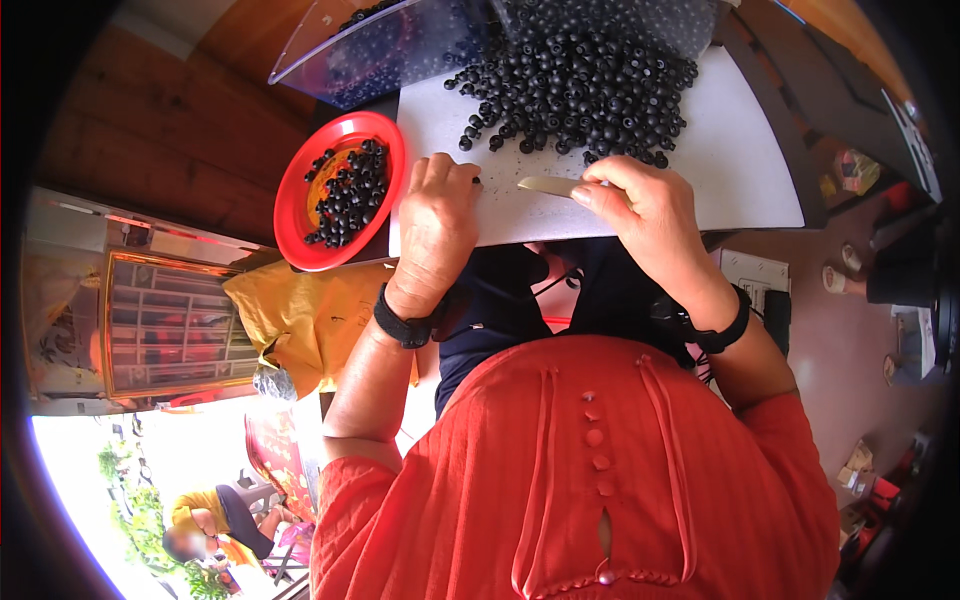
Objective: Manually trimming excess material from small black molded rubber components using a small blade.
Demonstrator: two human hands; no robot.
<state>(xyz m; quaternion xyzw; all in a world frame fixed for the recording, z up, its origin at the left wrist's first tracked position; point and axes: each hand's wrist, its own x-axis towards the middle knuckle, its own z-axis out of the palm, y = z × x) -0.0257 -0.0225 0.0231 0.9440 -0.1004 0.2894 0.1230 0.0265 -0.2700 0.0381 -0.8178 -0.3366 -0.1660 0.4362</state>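
Over the white board, my left hand is closed in a pinch. A small round black piece shows at its fingertips, mostly hidden by them. My right hand grips a short pale-bladed knife, its tip pointing left toward that piece. The handle is covered by my fingers. Beyond both hands lies a heap of round black bead-like pieces, some with a hole or pale dot. To the left of my left hand, a red plate carries a smaller batch of black pieces.
A clear plastic bin with more black pieces stands at the far left. Dark specks dot the board near my hands. A yellow bag hangs below the plate. At lower left another person sits apart; a foot shows at right.
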